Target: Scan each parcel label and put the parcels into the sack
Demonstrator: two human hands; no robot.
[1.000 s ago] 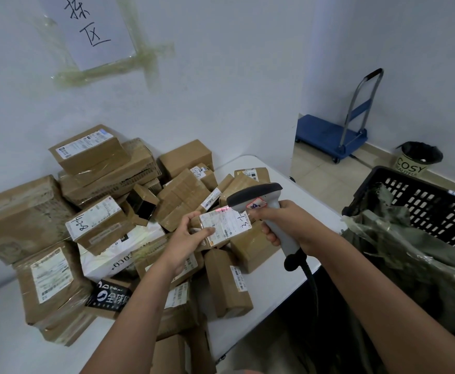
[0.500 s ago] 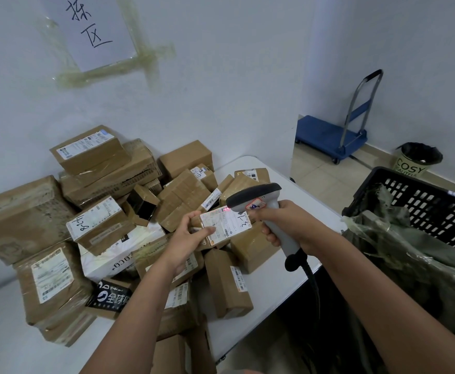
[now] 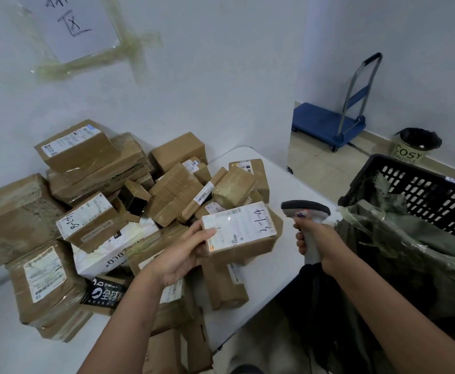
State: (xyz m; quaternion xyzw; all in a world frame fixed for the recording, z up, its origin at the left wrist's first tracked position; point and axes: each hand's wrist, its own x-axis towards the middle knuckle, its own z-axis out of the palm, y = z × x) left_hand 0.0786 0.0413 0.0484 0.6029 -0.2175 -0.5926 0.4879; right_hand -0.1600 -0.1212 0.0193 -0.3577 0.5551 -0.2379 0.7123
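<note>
My left hand grips a small brown parcel by its left end, label up, with handwritten digits on the white label. My right hand holds a grey handheld scanner by its handle, to the right of the parcel and clear of it. The scanner's head points left. A green sack lies open in a black plastic crate at the right. Several taped cardboard parcels are heaped on the white table.
A blue platform trolley stands on the tiled floor behind the table. A small bin with a black liner sits near the far wall. A taped paper sign hangs on the wall above the heap.
The scanner has drawn away to the right, off the label. My left hand has lifted the parcel and carried it rightward, out over the table's edge side.
</note>
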